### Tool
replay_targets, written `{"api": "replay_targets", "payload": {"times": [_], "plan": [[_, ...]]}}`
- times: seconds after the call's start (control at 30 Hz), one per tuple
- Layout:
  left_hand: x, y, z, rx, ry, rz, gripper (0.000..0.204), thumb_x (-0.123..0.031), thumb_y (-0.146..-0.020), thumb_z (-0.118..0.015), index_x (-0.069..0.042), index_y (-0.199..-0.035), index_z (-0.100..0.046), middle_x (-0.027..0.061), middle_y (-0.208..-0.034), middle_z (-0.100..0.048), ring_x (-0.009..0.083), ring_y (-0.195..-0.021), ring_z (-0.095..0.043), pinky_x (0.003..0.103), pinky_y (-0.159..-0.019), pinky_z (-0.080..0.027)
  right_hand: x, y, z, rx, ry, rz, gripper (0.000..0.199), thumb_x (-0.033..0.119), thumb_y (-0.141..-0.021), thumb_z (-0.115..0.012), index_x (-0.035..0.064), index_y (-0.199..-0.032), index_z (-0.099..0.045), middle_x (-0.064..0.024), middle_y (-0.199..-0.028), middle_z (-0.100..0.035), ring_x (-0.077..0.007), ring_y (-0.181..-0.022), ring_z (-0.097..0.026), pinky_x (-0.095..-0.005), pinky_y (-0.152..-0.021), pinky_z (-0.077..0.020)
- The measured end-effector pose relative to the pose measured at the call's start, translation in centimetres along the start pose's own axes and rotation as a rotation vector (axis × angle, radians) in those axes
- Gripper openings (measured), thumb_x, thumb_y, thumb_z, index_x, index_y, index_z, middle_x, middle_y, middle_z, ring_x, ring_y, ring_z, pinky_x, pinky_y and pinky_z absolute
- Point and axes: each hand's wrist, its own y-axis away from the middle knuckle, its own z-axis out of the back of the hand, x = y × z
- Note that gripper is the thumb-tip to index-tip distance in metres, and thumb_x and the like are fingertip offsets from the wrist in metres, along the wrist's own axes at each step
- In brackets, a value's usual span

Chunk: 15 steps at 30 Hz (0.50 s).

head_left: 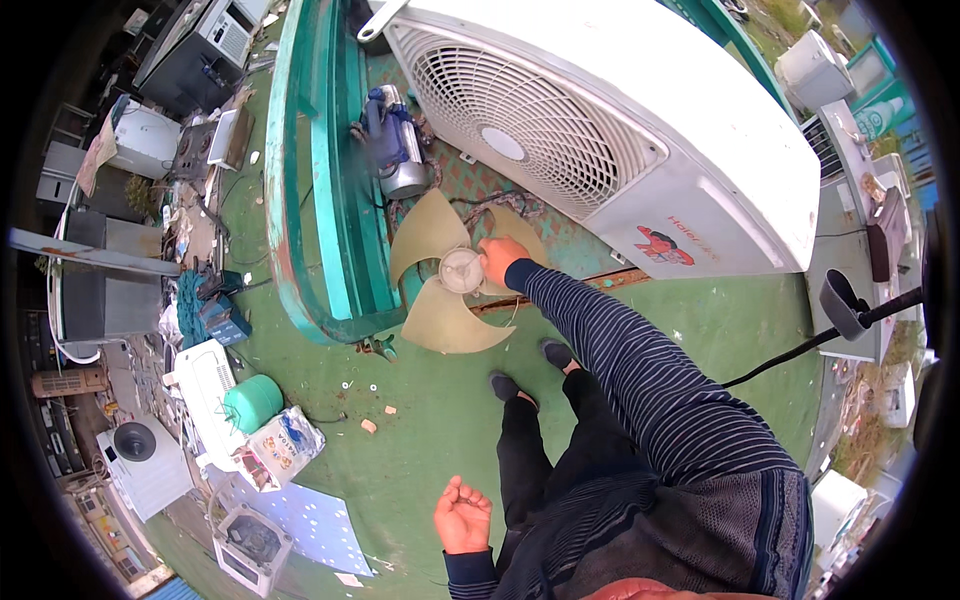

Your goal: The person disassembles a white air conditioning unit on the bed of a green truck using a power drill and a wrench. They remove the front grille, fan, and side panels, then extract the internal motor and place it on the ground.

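My right hand is closed on a fan blade, a pale yellow plastic propeller with broad blades and a round hub. It grips the propeller beside the hub, hiding part of one blade. Next to it, a large white air conditioner outdoor unit with a round grille lies tilted in a green metal cargo bed. A blue and silver motor-like machine sits in the bed beyond the propeller. Low in the view, my left hand is empty, palm up, with fingers loosely curled and apart from everything.
On the green floor lie small washers and orange scraps. At left are a teal round container, a printed bag, a blue dotted sheet and scrap appliances. A black bar reaches in from the right.
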Motion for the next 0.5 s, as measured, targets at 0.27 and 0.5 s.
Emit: {"api": "replay_targets", "payload": {"times": [0.27,0.5], "plan": [[0.1,-2.5,-10.4,0.387,-0.203,0.072,0.019,-0.017,-0.093,-0.052,-0.013,-0.110,-0.058,-0.0036,-0.066,-0.045,0.0130,-0.057,-0.042,0.030,-0.056,-0.038,-5.3,17.9,7.8,0.147,-0.291,0.065,0.035,0.028,-0.091,-0.058,0.0016,-0.113,-0.063,-0.0197,-0.093,-0.070,-0.0383,-0.090,-0.066,-0.0480,-0.081,-0.0515],[3.9,-2.3,-19.9,0.380,-0.460,-0.222,0.026,-0.018,-0.094,-0.048,-0.012,-0.118,-0.054,-0.0030,-0.070,-0.045,0.0129,-0.061,-0.044,0.030,-0.056,-0.039,-18.3,39.1,9.7,0.033,-0.757,-0.376,0.028,0.021,-0.090,-0.063,-0.0014,-0.106,-0.068,-0.0165,-0.090,-0.072,-0.0265,-0.085,-0.071,-0.0371,-0.078,-0.0546]]}}
